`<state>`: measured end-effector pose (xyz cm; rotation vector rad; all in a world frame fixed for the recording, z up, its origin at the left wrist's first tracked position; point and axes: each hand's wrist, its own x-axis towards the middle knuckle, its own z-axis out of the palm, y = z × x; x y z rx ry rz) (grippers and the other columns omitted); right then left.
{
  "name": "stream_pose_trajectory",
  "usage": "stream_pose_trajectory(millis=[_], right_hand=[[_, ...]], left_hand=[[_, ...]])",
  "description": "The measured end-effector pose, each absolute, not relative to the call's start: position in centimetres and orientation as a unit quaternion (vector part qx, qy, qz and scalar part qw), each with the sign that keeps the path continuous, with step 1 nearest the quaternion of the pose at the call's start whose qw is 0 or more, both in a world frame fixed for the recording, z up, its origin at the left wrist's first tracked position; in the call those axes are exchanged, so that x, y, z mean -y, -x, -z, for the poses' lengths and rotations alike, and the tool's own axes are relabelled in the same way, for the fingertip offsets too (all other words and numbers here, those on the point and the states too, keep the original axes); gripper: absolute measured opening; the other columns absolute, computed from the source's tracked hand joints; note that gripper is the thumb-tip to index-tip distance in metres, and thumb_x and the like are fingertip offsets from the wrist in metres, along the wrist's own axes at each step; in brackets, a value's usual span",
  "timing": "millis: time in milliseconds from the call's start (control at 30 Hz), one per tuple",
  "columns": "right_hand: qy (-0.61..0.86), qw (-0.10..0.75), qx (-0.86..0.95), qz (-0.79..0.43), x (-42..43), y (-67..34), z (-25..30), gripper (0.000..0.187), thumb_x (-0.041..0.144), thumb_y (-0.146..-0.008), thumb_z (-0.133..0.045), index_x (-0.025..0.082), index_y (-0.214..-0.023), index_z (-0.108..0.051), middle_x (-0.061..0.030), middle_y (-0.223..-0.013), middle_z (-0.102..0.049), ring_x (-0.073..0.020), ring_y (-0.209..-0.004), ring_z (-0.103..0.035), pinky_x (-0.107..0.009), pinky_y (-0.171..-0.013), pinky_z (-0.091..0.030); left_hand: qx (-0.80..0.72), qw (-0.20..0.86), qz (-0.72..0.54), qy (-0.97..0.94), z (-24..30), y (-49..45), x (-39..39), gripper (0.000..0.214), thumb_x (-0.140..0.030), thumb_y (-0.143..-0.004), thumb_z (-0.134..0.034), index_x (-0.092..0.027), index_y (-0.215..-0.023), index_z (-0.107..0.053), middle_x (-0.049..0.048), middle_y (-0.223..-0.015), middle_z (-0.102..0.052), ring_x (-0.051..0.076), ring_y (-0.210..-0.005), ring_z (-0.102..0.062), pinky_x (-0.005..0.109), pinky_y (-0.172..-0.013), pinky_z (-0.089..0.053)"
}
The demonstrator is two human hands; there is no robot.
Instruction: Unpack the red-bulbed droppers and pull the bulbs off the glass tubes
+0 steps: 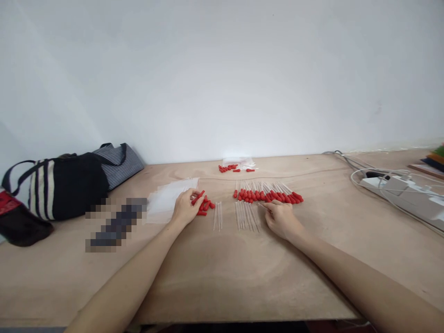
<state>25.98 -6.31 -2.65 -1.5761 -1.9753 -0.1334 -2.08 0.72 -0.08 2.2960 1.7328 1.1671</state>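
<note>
My left hand (188,204) pinches a red rubber dropper bulb (198,198) above a small heap of loose red bulbs (206,204). My right hand (279,217) is closed on a thin glass dropper tube (262,205), its tip pointing left; the fingers cover most of it. Between the hands lie two groups of bare glass tubes, a small one (218,216) and a larger one (247,216). Just beyond them stretches a row of droppers with red bulbs fitted (267,195), bulbs towards me.
Clear plastic bags (163,203) lie left of the heap. More bulbs (228,168) and a bag (238,162) lie near the wall. A black bag (78,187), a dark bottle (22,224) and a blurred-out object (118,224) occupy the left; a white power strip (402,199) with cables is right.
</note>
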Motion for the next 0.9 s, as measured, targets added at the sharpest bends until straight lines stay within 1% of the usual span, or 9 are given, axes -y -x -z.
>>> stream_pose_trajectory(millis=[67, 167, 267, 400, 500, 633, 767, 833, 900], right_hand=[[0.591, 0.298, 0.748, 0.052, 6.3, -25.6, 2.8, 0.026, 0.007, -0.072, -0.038, 0.016, -0.072, -0.063, -0.0051, -0.068, -0.057, -0.0143, -0.065, -0.052, -0.025, -0.058, -0.026], [0.592, 0.296, 0.748, 0.038, 6.3, -25.1, 2.8, 0.025, 0.007, -0.073, -0.038, 0.016, -0.071, -0.061, -0.0049, -0.07, -0.055, -0.0146, -0.069, -0.052, -0.025, -0.059, -0.025], [0.589, 0.302, 0.749, 0.014, 6.5, -24.7, 2.8, 0.025, 0.006, -0.072, -0.039, 0.016, -0.078, -0.061, -0.0049, -0.074, -0.055, -0.0148, -0.073, -0.052, -0.024, -0.06, -0.027], [0.586, 0.303, 0.751, -0.014, 6.7, -24.3, 2.7, 0.024, 0.007, -0.073, -0.041, 0.016, -0.085, -0.061, -0.0058, -0.079, -0.056, -0.0146, -0.073, -0.053, -0.026, -0.063, -0.03], [0.59, 0.304, 0.747, -0.031, 6.7, -24.1, 2.7, 0.019, 0.012, -0.076, -0.044, 0.015, -0.085, -0.061, -0.0052, -0.077, -0.056, -0.0145, -0.069, -0.053, -0.026, -0.063, -0.032], [0.579, 0.316, 0.751, -0.032, 6.7, -23.9, 2.6, 0.014, 0.019, -0.078, -0.048, 0.017, -0.083, -0.06, -0.0036, -0.073, -0.056, -0.0143, -0.067, -0.052, -0.026, -0.063, -0.032], [0.582, 0.332, 0.742, -0.032, 6.7, -24.1, 2.5, 0.015, 0.023, -0.08, -0.047, 0.017, -0.083, -0.061, -0.0052, -0.08, -0.058, -0.0148, -0.071, -0.055, -0.028, -0.065, -0.032], [0.579, 0.346, 0.738, -0.025, 6.6, -24.3, 2.5, 0.016, 0.025, -0.081, -0.047, 0.017, -0.084, -0.061, -0.0059, -0.085, -0.06, -0.0156, -0.077, -0.056, -0.029, -0.069, -0.032], [0.577, 0.355, 0.736, -0.014, 6.5, -24.5, 2.6, 0.017, 0.026, -0.081, -0.047, 0.018, -0.086, -0.062, -0.0055, -0.086, -0.06, -0.016, -0.08, -0.056, -0.031, -0.071, -0.03]], left_hand=[[-0.55, 0.02, -0.366, -0.75, 0.3, 1.9, -0.8, 0.014, -0.03, -0.073, -0.053, -0.018, -0.075, -0.058, 0.004, -0.072, -0.062, 0.019, -0.07, -0.057, 0.032, -0.062, -0.047], [-0.54, 0.022, -0.369, -0.757, 0.5, 1.8, -0.8, 0.017, -0.033, -0.074, -0.054, -0.017, -0.076, -0.06, 0.0048, -0.074, -0.063, 0.019, -0.07, -0.057, 0.031, -0.062, -0.047], [-0.53, -0.026, -0.379, -0.758, 0.1, 1.9, -0.6, 0.019, -0.035, -0.073, -0.055, -0.017, -0.077, -0.06, 0.006, -0.08, -0.064, 0.021, -0.076, -0.055, 0.034, -0.068, -0.045], [-0.523, -0.074, -0.395, -0.752, -0.7, 1.5, -0.2, 0.019, -0.032, -0.076, -0.05, -0.016, -0.076, -0.061, 0.0059, -0.081, -0.064, 0.021, -0.079, -0.053, 0.035, -0.074, -0.042], [-0.522, -0.078, -0.333, -0.782, -1.3, -0.3, -0.2, 0.017, -0.029, -0.075, -0.051, -0.018, -0.074, -0.064, 0.0052, -0.08, -0.063, 0.023, -0.082, -0.052, 0.037, -0.076, -0.039], [-0.541, -0.053, -0.184, -0.819, -2.0, -4.2, -1.3, 0.016, -0.03, -0.072, -0.054, -0.021, -0.073, -0.067, 0.0067, -0.087, -0.063, 0.027, -0.093, -0.051, 0.042, -0.08, -0.035], [-0.569, -0.028, -0.142, -0.809, -2.2, -7.8, -3.3, 0.02, -0.037, -0.067, -0.057, -0.021, -0.059, -0.067, 0.0084, -0.075, -0.065, 0.03, -0.09, -0.052, 0.045, -0.08, -0.034], [-0.589, -0.013, -0.127, -0.798, -2.1, -9.0, -4.1, 0.019, -0.034, -0.063, -0.059, -0.019, -0.053, -0.065, 0.0092, -0.07, -0.065, 0.031, -0.087, -0.055, 0.045, -0.079, -0.034], [-0.609, 0.003, -0.118, -0.784, -1.9, -9.8, -4.7, 0.017, -0.031, -0.061, -0.059, -0.017, -0.052, -0.063, 0.0108, -0.07, -0.066, 0.031, -0.083, -0.057, 0.045, -0.078, -0.035]])
